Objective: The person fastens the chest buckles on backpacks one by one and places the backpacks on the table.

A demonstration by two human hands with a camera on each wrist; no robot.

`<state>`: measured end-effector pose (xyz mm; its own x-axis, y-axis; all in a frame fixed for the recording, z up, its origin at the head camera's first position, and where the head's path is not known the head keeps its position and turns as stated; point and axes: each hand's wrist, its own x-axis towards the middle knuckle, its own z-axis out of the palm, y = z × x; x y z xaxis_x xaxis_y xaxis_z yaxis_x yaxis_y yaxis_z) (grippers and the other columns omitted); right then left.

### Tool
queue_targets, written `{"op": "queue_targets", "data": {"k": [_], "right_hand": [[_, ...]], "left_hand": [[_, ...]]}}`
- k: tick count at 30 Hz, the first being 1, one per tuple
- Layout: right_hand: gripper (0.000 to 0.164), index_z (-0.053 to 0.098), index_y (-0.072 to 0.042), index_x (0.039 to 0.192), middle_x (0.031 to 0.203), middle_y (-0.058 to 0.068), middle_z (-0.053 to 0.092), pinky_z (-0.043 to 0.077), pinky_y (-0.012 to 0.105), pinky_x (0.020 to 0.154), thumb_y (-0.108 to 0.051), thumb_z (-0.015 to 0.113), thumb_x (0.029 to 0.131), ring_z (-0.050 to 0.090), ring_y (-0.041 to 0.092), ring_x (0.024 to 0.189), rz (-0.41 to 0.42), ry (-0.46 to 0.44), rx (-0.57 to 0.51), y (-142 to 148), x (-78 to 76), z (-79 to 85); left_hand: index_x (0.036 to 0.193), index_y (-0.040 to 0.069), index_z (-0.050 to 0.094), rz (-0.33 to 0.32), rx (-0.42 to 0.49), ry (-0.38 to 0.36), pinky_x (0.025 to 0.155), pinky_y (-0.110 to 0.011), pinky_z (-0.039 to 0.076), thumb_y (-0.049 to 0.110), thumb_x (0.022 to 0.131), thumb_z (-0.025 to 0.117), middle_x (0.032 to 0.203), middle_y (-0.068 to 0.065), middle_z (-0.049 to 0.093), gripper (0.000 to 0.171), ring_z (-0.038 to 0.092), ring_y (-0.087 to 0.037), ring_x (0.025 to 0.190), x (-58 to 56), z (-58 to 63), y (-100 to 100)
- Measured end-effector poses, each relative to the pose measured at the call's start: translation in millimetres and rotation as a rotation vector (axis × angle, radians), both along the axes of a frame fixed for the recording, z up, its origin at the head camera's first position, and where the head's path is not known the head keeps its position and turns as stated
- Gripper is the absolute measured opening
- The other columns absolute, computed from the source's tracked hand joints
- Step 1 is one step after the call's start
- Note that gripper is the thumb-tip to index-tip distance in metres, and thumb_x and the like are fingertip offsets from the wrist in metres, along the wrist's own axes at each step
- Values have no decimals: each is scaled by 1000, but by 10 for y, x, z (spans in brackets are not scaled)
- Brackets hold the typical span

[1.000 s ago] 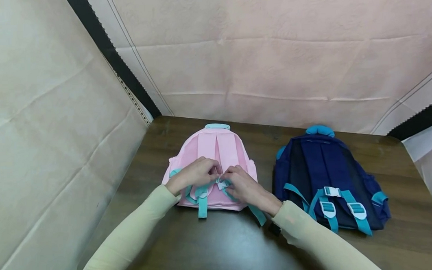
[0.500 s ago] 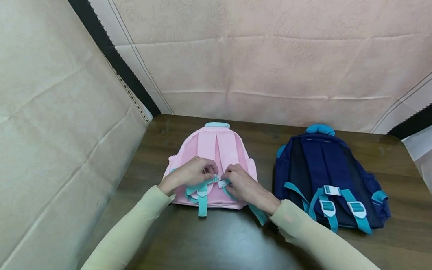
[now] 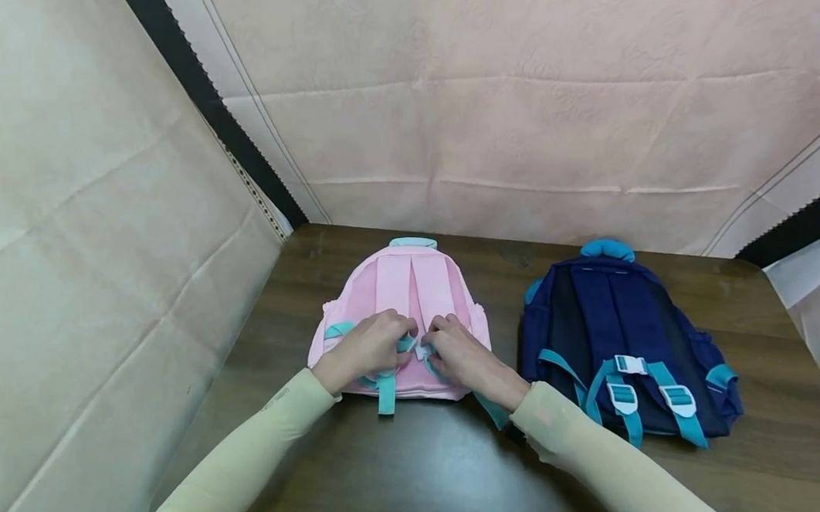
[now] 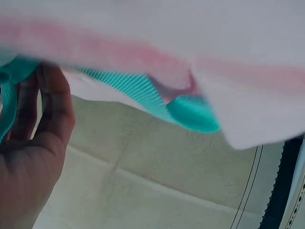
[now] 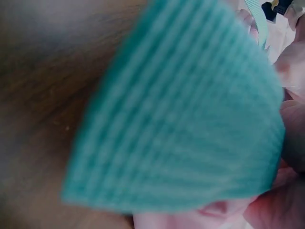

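Observation:
A pink backpack [image 3: 395, 272] lies with its shoulder-strap side up on the table in the head view. My left hand [image 3: 368, 349] pinches a teal strap [image 3: 406, 343] near the middle of the bag. Close on the right, my right hand [image 3: 462, 355] has curled fingers at a white buckle [image 3: 423, 353] on another teal strap, which it pinches. A small gap separates the two hands. In the left wrist view, the left fingers [image 4: 56, 95] hold teal webbing beside the pink cloth. A wide teal strap end [image 5: 176, 114] covers much of the right wrist view, hiding part of the right hand.
To the right lies a dark blue backpack [image 3: 614, 307] with blue straps and a fastened white buckle [image 3: 630, 363]. Both bags are on a dark wooden table [image 3: 393, 473]. Pale cloth walls [image 3: 501, 135] stand behind and on the left.
My left hand shifts a little left, then comes back right and lower, with the teal strap in its fingers. The right hand stays nearly in place. Both backpacks lie as before.

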<state>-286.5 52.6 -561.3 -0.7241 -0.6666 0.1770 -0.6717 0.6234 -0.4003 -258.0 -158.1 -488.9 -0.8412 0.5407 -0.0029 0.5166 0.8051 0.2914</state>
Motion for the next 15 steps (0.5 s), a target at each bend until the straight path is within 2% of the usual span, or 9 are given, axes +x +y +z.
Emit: {"op": "queue_targets", "data": {"k": [3, 6, 12, 14, 15], "right_hand": [[22, 84, -11, 115, 113, 5, 73, 57, 32, 86, -10, 84, 93, 58, 19, 98, 16, 39, 6, 10, -34, -74], [22, 83, -10, 116, 115, 5, 74, 57, 32, 87, -9, 82, 94, 59, 19, 98, 39, 64, 0, 19, -35, -64], [20, 82, -4, 115, 114, 11, 78, 59, 36, 89, -5, 82, 94, 62, 25, 100, 64, 68, -21, 35, 123, 262], [20, 82, -5, 112, 111, 10, 79, 59, 35, 86, -4, 84, 93, 62, 25, 97, 66, 67, -39, 36, 106, 218], [20, 82, -5, 112, 111, 11, 79, 59, 36, 87, -5, 84, 93, 63, 25, 98, 71, 62, -34, 38, 117, 246]], "left_hand": [[119, 11, 75, -6, 3, 30, 71, -27, 51, 17, 92, 88, 92, -2, 69, 30, 55, -14, 80, 23, -17, -14], [120, 12, 74, -16, 19, 61, 71, -26, 51, 19, 93, 87, 94, -2, 71, 31, 56, -14, 80, 41, -21, -25], [120, 9, 78, -15, 80, 97, 76, -26, 55, 18, 92, 88, 100, -4, 77, 31, 59, -14, 81, 69, 10, -36], [119, 8, 79, -10, 97, 106, 78, -28, 58, 18, 92, 88, 103, -5, 78, 30, 62, -15, 82, 78, 25, -46], [118, 7, 80, -7, 104, 113, 80, -30, 59, 18, 92, 89, 105, -5, 79, 30, 63, -15, 84, 81, 30, -55]]}}
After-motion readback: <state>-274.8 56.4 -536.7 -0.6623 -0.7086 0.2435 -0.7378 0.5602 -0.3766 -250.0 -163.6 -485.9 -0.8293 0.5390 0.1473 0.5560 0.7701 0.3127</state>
